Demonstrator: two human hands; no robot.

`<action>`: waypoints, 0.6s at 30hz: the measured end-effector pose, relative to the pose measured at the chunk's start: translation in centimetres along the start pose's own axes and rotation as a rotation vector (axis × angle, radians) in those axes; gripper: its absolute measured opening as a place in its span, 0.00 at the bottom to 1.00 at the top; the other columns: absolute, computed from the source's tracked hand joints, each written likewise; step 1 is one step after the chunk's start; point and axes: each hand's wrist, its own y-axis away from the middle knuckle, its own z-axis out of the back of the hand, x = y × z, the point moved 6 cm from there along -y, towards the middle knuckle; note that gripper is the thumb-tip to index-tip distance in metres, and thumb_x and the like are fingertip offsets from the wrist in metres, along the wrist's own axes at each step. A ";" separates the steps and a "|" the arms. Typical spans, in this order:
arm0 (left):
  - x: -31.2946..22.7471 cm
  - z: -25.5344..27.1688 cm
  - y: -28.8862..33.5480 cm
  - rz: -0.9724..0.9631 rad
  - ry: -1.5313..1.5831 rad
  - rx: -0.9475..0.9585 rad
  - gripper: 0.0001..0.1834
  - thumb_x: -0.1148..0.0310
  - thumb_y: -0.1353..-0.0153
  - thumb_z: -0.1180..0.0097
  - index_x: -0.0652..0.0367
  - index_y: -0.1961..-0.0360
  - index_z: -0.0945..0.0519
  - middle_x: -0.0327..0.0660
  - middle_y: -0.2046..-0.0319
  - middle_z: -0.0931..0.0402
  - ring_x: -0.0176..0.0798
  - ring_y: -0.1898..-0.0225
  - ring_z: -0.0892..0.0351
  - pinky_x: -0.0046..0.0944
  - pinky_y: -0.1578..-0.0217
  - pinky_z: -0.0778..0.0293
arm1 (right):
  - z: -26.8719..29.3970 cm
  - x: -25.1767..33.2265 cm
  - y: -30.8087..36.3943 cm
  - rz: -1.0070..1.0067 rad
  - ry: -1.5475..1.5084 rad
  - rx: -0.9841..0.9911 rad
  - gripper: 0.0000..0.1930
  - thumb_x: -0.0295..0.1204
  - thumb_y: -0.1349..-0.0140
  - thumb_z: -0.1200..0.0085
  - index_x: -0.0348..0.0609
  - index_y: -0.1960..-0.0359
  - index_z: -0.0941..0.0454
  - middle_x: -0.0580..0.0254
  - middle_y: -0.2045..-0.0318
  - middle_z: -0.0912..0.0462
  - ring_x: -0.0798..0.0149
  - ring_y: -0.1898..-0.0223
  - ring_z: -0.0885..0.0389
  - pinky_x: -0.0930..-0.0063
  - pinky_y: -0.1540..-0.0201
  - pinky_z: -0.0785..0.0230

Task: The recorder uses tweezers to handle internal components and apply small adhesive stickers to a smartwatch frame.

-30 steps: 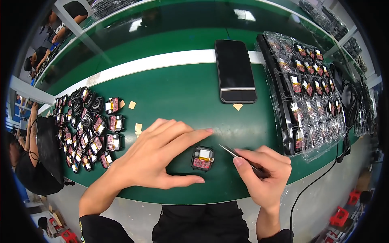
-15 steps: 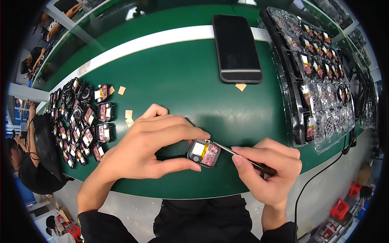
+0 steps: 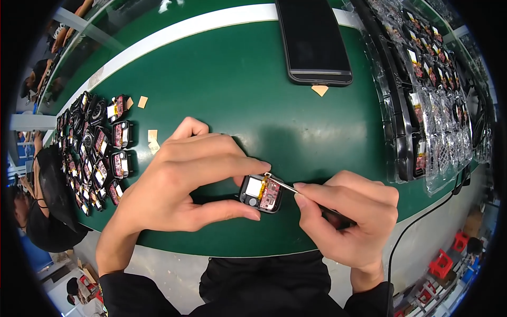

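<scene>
Between the thumb and fingers of my left hand [image 3: 198, 177] sits an opened smartwatch case [image 3: 261, 194]. Inside it show a white block, a yellow flexible strip, a red circuit board and a round dark part. My right hand [image 3: 351, 219] is closed around slim metal tweezers [image 3: 282, 184]. Their tip touches the case's upper edge, close to my left index fingertip. A small pale piece shows at that tip, too small to name.
At the left lies a crowd of similar opened watch cases [image 3: 100, 171]. Small tan paper squares [image 3: 152, 134] lie beside them. A black phone-like device [image 3: 315, 42] rests at the back. Clear plastic trays [image 3: 443, 132] holding watch cases stand at the right, near a black cable [image 3: 409, 215].
The tweezers' tip and both hands have shifted slightly with the view. The watch case stays in my left hand. The phone and trays appear farther up in the picture.
</scene>
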 end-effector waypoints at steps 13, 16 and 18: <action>-0.2 0.0 -0.1 0.000 -0.028 -0.051 0.33 0.50 0.57 0.12 0.56 0.51 0.07 0.35 0.69 0.12 0.38 0.68 0.17 0.41 0.56 0.36 | 0.0 0.3 0.5 0.173 0.069 -0.100 0.16 0.13 0.54 0.26 0.34 0.60 0.07 0.67 0.78 0.25 0.67 0.82 0.24 0.72 0.79 0.33; -0.2 0.1 -0.1 0.008 -0.028 -0.042 0.33 0.51 0.57 0.12 0.56 0.51 0.07 0.35 0.69 0.12 0.38 0.67 0.17 0.41 0.56 0.35 | -0.1 0.5 0.4 0.184 0.086 -0.095 0.16 0.13 0.54 0.26 0.34 0.61 0.07 0.67 0.78 0.26 0.66 0.81 0.24 0.72 0.79 0.33; -0.2 0.1 -0.2 0.008 -0.021 -0.036 0.33 0.51 0.57 0.12 0.56 0.51 0.07 0.36 0.68 0.11 0.39 0.67 0.16 0.40 0.56 0.36 | -0.2 0.5 0.4 0.185 0.086 -0.096 0.15 0.13 0.54 0.25 0.34 0.61 0.07 0.67 0.77 0.26 0.67 0.81 0.24 0.72 0.79 0.33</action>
